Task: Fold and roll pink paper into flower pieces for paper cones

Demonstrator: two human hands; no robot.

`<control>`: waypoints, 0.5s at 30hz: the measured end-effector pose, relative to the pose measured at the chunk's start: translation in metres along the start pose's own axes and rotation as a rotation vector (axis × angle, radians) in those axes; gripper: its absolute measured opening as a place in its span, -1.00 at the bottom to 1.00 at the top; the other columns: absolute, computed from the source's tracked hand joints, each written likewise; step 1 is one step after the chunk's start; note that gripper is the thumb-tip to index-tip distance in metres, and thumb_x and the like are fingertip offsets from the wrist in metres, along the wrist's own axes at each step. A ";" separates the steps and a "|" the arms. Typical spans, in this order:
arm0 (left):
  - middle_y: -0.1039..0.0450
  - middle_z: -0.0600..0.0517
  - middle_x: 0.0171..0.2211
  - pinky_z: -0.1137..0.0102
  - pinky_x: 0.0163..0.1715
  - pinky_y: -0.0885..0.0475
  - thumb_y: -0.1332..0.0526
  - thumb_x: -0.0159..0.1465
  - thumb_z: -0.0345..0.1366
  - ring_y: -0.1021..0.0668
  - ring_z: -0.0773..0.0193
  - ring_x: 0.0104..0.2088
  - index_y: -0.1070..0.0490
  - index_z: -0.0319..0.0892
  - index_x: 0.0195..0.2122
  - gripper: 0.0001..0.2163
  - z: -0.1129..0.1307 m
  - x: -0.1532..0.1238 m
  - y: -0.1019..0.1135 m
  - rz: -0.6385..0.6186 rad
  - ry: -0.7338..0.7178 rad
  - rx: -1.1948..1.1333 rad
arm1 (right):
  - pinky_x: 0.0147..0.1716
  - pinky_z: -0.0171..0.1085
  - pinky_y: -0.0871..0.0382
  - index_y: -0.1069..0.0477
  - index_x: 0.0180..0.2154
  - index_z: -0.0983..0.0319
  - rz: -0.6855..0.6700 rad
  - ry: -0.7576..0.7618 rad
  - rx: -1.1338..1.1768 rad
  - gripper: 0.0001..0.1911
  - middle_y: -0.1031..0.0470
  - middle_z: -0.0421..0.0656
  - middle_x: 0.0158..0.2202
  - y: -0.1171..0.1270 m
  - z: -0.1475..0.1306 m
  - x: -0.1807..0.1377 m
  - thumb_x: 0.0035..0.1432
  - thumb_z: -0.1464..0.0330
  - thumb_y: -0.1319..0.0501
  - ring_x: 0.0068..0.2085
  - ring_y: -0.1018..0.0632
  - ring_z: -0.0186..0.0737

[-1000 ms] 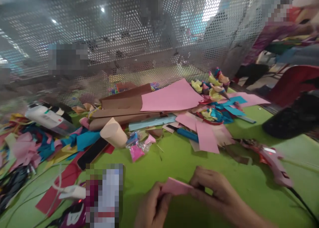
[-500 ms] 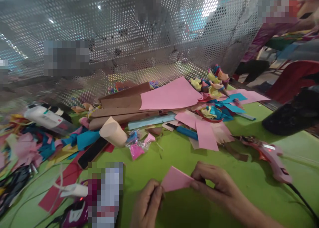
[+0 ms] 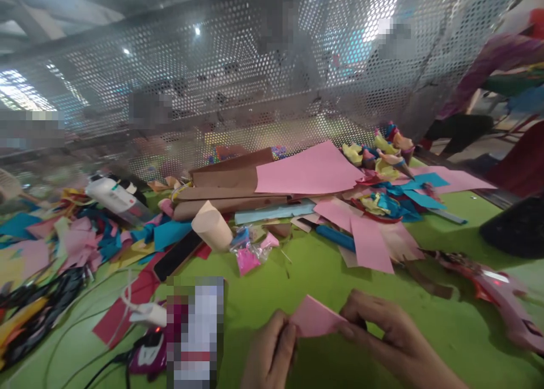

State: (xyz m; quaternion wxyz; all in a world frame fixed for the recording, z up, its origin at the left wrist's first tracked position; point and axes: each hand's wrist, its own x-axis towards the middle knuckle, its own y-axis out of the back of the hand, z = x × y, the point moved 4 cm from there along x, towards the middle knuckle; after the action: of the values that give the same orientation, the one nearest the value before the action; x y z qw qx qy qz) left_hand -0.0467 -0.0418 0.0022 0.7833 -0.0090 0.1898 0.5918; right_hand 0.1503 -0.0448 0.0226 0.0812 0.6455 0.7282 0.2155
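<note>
A small folded piece of pink paper [image 3: 317, 317] is stretched between my two hands, low in the head view. My left hand [image 3: 273, 346] pinches its left corner between thumb and fingers. The right corner is held in a pinch by my right hand [image 3: 382, 329]. The paper's top comes to a blunt point, and a fold edge runs down its right side. Both hands hover just over the green table [image 3: 250, 287]; whether they touch it I cannot tell.
Beyond my hands lie pink sheets [image 3: 372, 244], a blue-handled cutter [image 3: 335, 237] and a beige paper roll [image 3: 211, 227]. A pink glue gun [image 3: 497, 290] rests at right, near a black object [image 3: 516, 227]. Coloured scraps [image 3: 76, 241] cover the left. A perforated metal panel [image 3: 255, 94] stands behind.
The camera view has turned slightly left, so everything sits farther right and a little lower in the picture. Both hands keep the same hold on the pink paper.
</note>
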 end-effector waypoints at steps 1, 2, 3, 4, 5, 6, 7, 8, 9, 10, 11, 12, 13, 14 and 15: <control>-0.15 0.13 -0.59 0.42 -0.48 -0.13 -0.07 0.24 0.20 -0.24 0.32 -0.53 -0.32 -0.15 -0.46 -0.53 0.000 0.000 0.000 -0.004 -0.011 0.007 | -0.52 -0.33 -0.25 -0.39 -0.52 0.20 -0.003 -0.007 -0.001 -0.60 -0.41 -0.19 -0.56 0.000 0.000 0.000 0.28 0.12 -0.13 -0.50 -0.45 -0.28; -0.15 0.13 -0.59 0.42 -0.49 -0.12 -0.07 0.25 0.19 -0.24 0.33 -0.53 -0.31 -0.15 -0.46 -0.54 0.001 0.001 0.000 -0.011 -0.022 0.009 | -0.52 -0.33 -0.25 -0.40 -0.52 0.20 -0.002 -0.013 -0.001 -0.60 -0.42 -0.19 -0.56 0.000 0.001 0.000 0.27 0.11 -0.13 -0.50 -0.45 -0.27; -0.15 0.13 -0.58 0.42 -0.49 -0.11 -0.06 0.26 0.18 -0.24 0.33 -0.53 -0.30 -0.15 -0.46 -0.54 0.002 0.001 0.000 -0.022 -0.031 0.006 | -0.52 -0.32 -0.25 -0.40 -0.52 0.20 -0.001 -0.021 0.000 -0.60 -0.42 -0.19 -0.56 0.000 0.001 -0.001 0.27 0.10 -0.13 -0.50 -0.45 -0.27; -0.15 0.13 -0.58 0.43 -0.49 -0.11 -0.06 0.27 0.17 -0.23 0.33 -0.53 -0.30 -0.15 -0.46 -0.54 0.003 0.001 0.000 -0.032 -0.041 0.003 | -0.52 -0.32 -0.26 -0.40 -0.52 0.19 -0.002 -0.031 0.001 -0.59 -0.42 -0.18 -0.56 0.000 0.002 -0.001 0.26 0.09 -0.13 -0.50 -0.45 -0.26; -0.16 0.13 -0.58 0.43 -0.50 -0.11 -0.05 0.28 0.16 -0.23 0.33 -0.53 -0.29 -0.15 -0.46 -0.55 0.004 0.001 0.000 -0.039 -0.050 0.000 | -0.53 -0.32 -0.25 -0.40 -0.52 0.19 0.004 -0.041 0.002 -0.58 -0.42 -0.18 -0.57 0.000 0.002 0.000 0.25 0.08 -0.13 -0.51 -0.44 -0.26; -0.16 0.13 -0.58 0.43 -0.50 -0.11 -0.05 0.28 0.16 -0.23 0.33 -0.53 -0.29 -0.15 -0.47 -0.55 0.005 0.001 0.000 -0.045 -0.057 -0.003 | -0.53 -0.32 -0.25 -0.40 -0.53 0.19 0.010 -0.049 0.003 -0.57 -0.41 -0.18 -0.57 0.001 0.003 0.000 0.25 0.06 -0.12 -0.51 -0.44 -0.27; -0.16 0.13 -0.58 0.43 -0.50 -0.10 -0.05 0.29 0.15 -0.23 0.33 -0.53 -0.28 -0.15 -0.47 -0.55 0.006 0.001 -0.001 -0.047 -0.063 -0.006 | -0.54 -0.32 -0.25 -0.40 -0.54 0.19 0.014 -0.056 0.002 -0.56 -0.40 -0.18 -0.58 0.001 0.003 0.000 0.24 0.05 -0.12 -0.52 -0.43 -0.27; -0.17 0.13 -0.58 0.43 -0.50 -0.10 -0.05 0.29 0.14 -0.24 0.33 -0.52 -0.28 -0.15 -0.47 -0.56 0.007 0.001 -0.001 -0.045 -0.069 -0.006 | -0.54 -0.32 -0.25 -0.39 -0.55 0.19 0.016 -0.062 0.000 -0.56 -0.39 -0.19 -0.58 0.002 0.003 0.001 0.24 0.05 -0.13 -0.52 -0.43 -0.27; -0.18 0.13 -0.58 0.43 -0.49 -0.10 -0.06 0.29 0.12 -0.25 0.33 -0.52 -0.28 -0.16 -0.47 -0.57 0.008 0.001 -0.001 -0.042 -0.075 -0.007 | -0.54 -0.32 -0.25 -0.39 -0.55 0.19 0.018 -0.068 -0.002 -0.55 -0.39 -0.19 -0.58 0.003 0.003 0.001 0.23 0.04 -0.13 -0.52 -0.42 -0.27; -0.19 0.13 -0.57 0.44 -0.49 -0.10 -0.07 0.30 0.11 -0.25 0.33 -0.52 -0.30 -0.16 -0.46 -0.58 0.009 0.001 -0.001 -0.039 -0.079 -0.010 | -0.54 -0.32 -0.25 -0.39 -0.56 0.19 0.022 -0.072 -0.003 -0.55 -0.39 -0.19 -0.59 0.004 0.002 0.002 0.23 0.04 -0.13 -0.52 -0.42 -0.27; -0.20 0.12 -0.57 0.44 -0.50 -0.11 -0.08 0.30 0.10 -0.26 0.33 -0.52 -0.31 -0.16 -0.45 -0.59 0.009 0.001 -0.002 -0.037 -0.082 -0.016 | -0.54 -0.32 -0.25 -0.39 -0.55 0.19 0.025 -0.077 -0.001 -0.55 -0.39 -0.19 -0.58 0.004 0.002 0.002 0.23 0.04 -0.14 -0.52 -0.42 -0.27; -0.21 0.12 -0.57 0.44 -0.50 -0.12 -0.08 0.30 0.09 -0.27 0.33 -0.52 -0.32 -0.16 -0.45 -0.60 0.008 0.002 -0.002 -0.035 -0.087 -0.022 | -0.54 -0.33 -0.25 -0.41 -0.54 0.19 0.023 -0.082 0.004 -0.56 -0.39 -0.19 -0.58 0.004 0.002 0.002 0.22 0.04 -0.14 -0.52 -0.42 -0.27; -0.23 0.11 -0.57 0.45 -0.50 -0.13 -0.09 0.30 0.08 -0.28 0.33 -0.52 -0.33 -0.16 -0.45 -0.60 0.008 0.002 -0.002 -0.032 -0.093 -0.029 | -0.54 -0.33 -0.25 -0.42 -0.53 0.19 0.025 -0.085 0.009 -0.57 -0.40 -0.19 -0.57 0.005 0.002 0.002 0.23 0.04 -0.14 -0.52 -0.42 -0.27; -0.24 0.11 -0.57 0.45 -0.51 -0.13 -0.09 0.30 0.07 -0.28 0.34 -0.53 -0.34 -0.17 -0.44 -0.61 0.007 0.002 -0.002 -0.030 -0.099 -0.035 | -0.54 -0.33 -0.26 -0.43 -0.52 0.19 0.026 -0.087 0.014 -0.58 -0.40 -0.19 -0.56 0.004 0.002 0.002 0.23 0.05 -0.14 -0.51 -0.42 -0.28; -0.24 0.11 -0.57 0.46 -0.52 -0.13 -0.10 0.30 0.07 -0.29 0.34 -0.53 -0.34 -0.17 -0.44 -0.61 0.006 0.003 -0.002 -0.024 -0.107 -0.037 | -0.54 -0.33 -0.26 -0.44 -0.51 0.19 0.027 -0.087 0.019 -0.59 -0.40 -0.19 -0.56 0.004 0.003 0.002 0.23 0.06 -0.14 -0.51 -0.43 -0.27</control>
State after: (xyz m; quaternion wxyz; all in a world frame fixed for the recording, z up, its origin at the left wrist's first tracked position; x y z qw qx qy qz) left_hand -0.0424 -0.0385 0.0064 0.7992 0.0060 0.1364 0.5854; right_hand 0.1549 -0.0423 0.0219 0.1040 0.6649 0.7171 0.1814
